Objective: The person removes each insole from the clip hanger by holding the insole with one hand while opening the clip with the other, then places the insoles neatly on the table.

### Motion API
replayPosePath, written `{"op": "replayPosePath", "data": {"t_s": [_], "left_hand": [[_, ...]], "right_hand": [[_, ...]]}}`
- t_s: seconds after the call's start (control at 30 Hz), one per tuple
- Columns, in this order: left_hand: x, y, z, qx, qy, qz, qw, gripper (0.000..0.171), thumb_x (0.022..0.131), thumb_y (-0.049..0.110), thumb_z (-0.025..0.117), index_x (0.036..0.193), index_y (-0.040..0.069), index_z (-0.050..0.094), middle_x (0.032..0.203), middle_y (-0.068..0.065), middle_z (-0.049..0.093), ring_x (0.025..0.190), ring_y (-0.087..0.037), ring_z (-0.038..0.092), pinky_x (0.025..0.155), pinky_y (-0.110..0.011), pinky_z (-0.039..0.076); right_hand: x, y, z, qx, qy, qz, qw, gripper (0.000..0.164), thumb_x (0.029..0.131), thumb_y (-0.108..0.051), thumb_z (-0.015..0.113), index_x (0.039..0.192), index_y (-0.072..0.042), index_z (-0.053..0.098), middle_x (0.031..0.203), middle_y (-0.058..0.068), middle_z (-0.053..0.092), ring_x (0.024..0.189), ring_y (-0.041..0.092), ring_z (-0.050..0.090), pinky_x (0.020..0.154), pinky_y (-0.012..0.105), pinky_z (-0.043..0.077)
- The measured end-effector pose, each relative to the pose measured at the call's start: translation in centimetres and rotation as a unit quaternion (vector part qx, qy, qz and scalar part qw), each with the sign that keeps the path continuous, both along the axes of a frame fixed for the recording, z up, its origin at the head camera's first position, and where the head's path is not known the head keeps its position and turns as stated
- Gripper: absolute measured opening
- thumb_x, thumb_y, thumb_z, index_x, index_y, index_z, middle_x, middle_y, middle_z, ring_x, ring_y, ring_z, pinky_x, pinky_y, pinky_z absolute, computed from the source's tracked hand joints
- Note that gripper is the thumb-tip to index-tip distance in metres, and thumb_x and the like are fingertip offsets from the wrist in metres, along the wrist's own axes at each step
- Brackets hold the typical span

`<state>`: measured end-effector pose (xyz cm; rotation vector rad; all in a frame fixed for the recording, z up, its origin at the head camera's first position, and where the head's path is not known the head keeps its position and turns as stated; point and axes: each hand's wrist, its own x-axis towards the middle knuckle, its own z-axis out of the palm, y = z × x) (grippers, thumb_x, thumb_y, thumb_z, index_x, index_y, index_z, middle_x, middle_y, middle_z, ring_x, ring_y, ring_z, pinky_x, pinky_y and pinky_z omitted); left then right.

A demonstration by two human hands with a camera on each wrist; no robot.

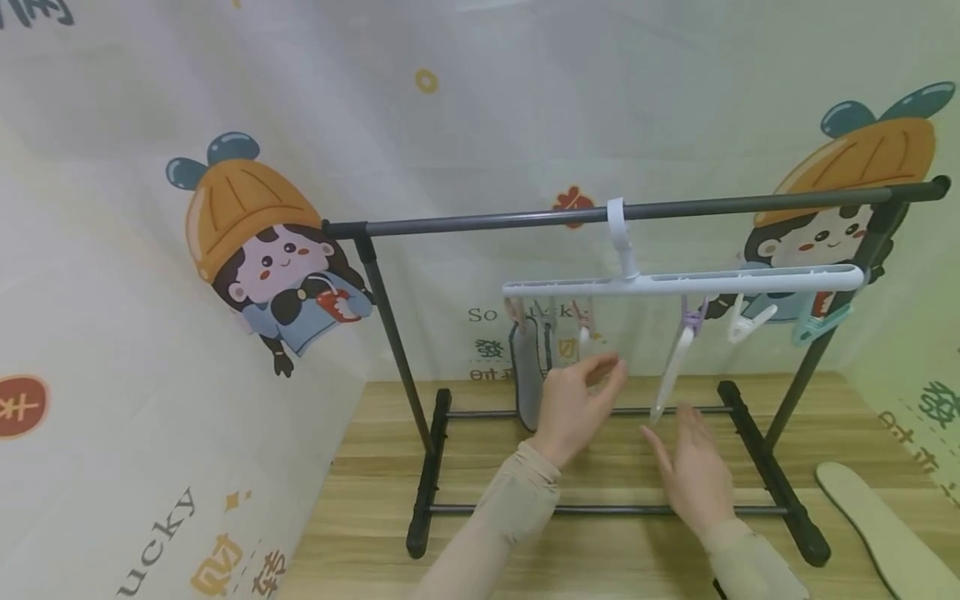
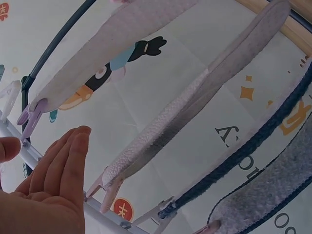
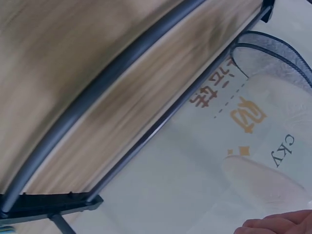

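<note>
A white clip hanger (image 1: 675, 283) hangs from the rack, and several insoles dangle from its clips. One pale insole (image 1: 672, 373) hangs seen nearly edge-on under a purple clip (image 1: 693, 317). My right hand (image 1: 697, 475) is just below that insole's lower end, fingers extended and holding nothing. My left hand (image 1: 577, 408) is raised in front of the pink clip (image 1: 582, 313), partly covering the insole there. In the left wrist view its fingers (image 2: 68, 161) are straight beside the hanger, between two clipped pale insoles. A grey insole (image 1: 528, 375) with dark edging hangs farther left.
A dark metal rack bar (image 1: 487, 222) runs above, on legs with black feet (image 1: 776, 475). On the right of the wooden table (image 1: 375, 467) lies a loose pale insole (image 1: 885, 529). White (image 1: 750, 321) and teal (image 1: 821, 325) clips hang at the hanger's right.
</note>
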<state>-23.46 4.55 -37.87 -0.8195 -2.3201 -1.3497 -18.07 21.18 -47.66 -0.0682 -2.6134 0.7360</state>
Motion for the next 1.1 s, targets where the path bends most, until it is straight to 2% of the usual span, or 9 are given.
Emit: {"op": "replayPosePath", "data": {"t_s": [0.07, 0.2, 0.3, 0.47, 0.6, 0.7, 0.87, 1.0, 1.1], "left_hand": [[-0.1, 0.3, 0.3, -0.020, -0.011, 0.002, 0.9997, 0.039, 0.101, 0.036, 0.055, 0.122, 0.006, 0.068, 0.118, -0.009, 0.071, 0.104, -0.019, 0.071, 0.087, -0.020, 0.054], [-0.6, 0.9, 0.6, -0.037, -0.001, -0.002, 0.9993, 0.040, 0.100, 0.034, 0.056, 0.125, 0.005, 0.066, 0.121, -0.011, 0.069, 0.108, -0.020, 0.070, 0.091, -0.021, 0.053], [-0.9, 1.5, 0.8, -0.030, 0.015, -0.009, 0.9994, 0.038, 0.100, 0.031, 0.057, 0.125, 0.004, 0.066, 0.122, -0.012, 0.068, 0.108, -0.021, 0.069, 0.091, -0.020, 0.053], [-1.1, 2.6, 1.3, -0.017, -0.002, -0.022, 0.9996, 0.038, 0.100, 0.030, 0.057, 0.128, 0.006, 0.064, 0.125, -0.011, 0.067, 0.111, -0.021, 0.068, 0.093, -0.020, 0.051], [-1.4, 3.4, 1.9, -0.036, 0.023, -0.001, 0.9991, 0.038, 0.099, 0.032, 0.057, 0.127, 0.008, 0.065, 0.121, -0.010, 0.069, 0.110, -0.019, 0.069, 0.115, -0.038, 0.036], [-1.7, 3.9, 2.4, -0.044, 0.036, 0.012, 0.9983, 0.039, 0.099, 0.033, 0.057, 0.128, 0.008, 0.065, 0.119, -0.011, 0.071, 0.105, -0.018, 0.071, 0.115, -0.041, 0.036], [-2.4, 4.4, 3.7, -0.045, 0.022, 0.004, 0.9988, 0.043, 0.098, 0.035, 0.058, 0.131, 0.008, 0.063, 0.126, -0.011, 0.067, 0.111, -0.021, 0.068, 0.099, -0.025, 0.049], [-3.1, 4.7, 4.5, -0.070, 0.020, -0.004, 0.9973, 0.047, 0.098, 0.039, 0.059, 0.134, 0.008, 0.061, 0.131, -0.008, 0.065, 0.118, -0.021, 0.064, 0.101, -0.025, 0.048], [-3.5, 5.1, 4.8, -0.096, -0.008, -0.019, 0.9951, 0.054, 0.098, 0.044, 0.057, 0.139, 0.010, 0.056, 0.137, -0.006, 0.061, 0.126, -0.020, 0.059, 0.105, -0.027, 0.046]], "right_hand": [[-0.4, -0.2, 0.2, -0.001, 0.008, -0.005, 1.000, 0.075, 0.103, -0.041, 0.049, 0.142, 0.020, 0.031, 0.146, 0.042, 0.032, 0.133, 0.058, 0.034, 0.107, 0.065, 0.033], [-0.8, -0.4, 0.6, -0.003, 0.018, -0.015, 1.000, 0.077, 0.102, -0.042, 0.050, 0.143, 0.020, 0.030, 0.146, 0.043, 0.033, 0.132, 0.059, 0.036, 0.101, 0.067, 0.038], [-1.1, -0.3, 0.8, -0.001, 0.021, -0.021, 1.000, 0.078, 0.101, -0.042, 0.052, 0.144, 0.020, 0.028, 0.145, 0.043, 0.033, 0.131, 0.060, 0.036, 0.094, 0.068, 0.043], [-1.5, -0.2, 0.8, 0.002, 0.020, -0.029, 0.999, 0.080, 0.099, -0.040, 0.057, 0.144, 0.019, 0.028, 0.145, 0.043, 0.034, 0.129, 0.060, 0.038, 0.090, 0.068, 0.044], [-1.8, -0.3, 0.6, 0.014, 0.029, -0.030, 0.999, 0.081, 0.096, -0.038, 0.063, 0.143, 0.019, 0.030, 0.143, 0.042, 0.037, 0.129, 0.059, 0.039, 0.091, 0.066, 0.045], [-2.1, -0.3, 0.2, 0.024, 0.044, -0.033, 0.998, 0.082, 0.093, -0.036, 0.067, 0.142, 0.020, 0.032, 0.141, 0.042, 0.040, 0.129, 0.057, 0.041, 0.092, 0.065, 0.045], [-2.4, -0.2, 0.0, 0.018, 0.066, -0.030, 0.997, 0.083, 0.090, -0.036, 0.071, 0.140, 0.019, 0.036, 0.139, 0.042, 0.043, 0.128, 0.056, 0.044, 0.091, 0.064, 0.047], [-2.5, -0.1, 0.3, 0.001, 0.057, -0.024, 0.998, 0.086, 0.089, -0.038, 0.072, 0.142, 0.019, 0.034, 0.142, 0.041, 0.040, 0.130, 0.054, 0.043, 0.089, 0.063, 0.048], [-2.6, -0.2, 0.4, 0.000, 0.056, -0.025, 0.998, 0.087, 0.088, -0.037, 0.073, 0.142, 0.019, 0.034, 0.142, 0.042, 0.039, 0.128, 0.055, 0.044, 0.086, 0.063, 0.049]]}}
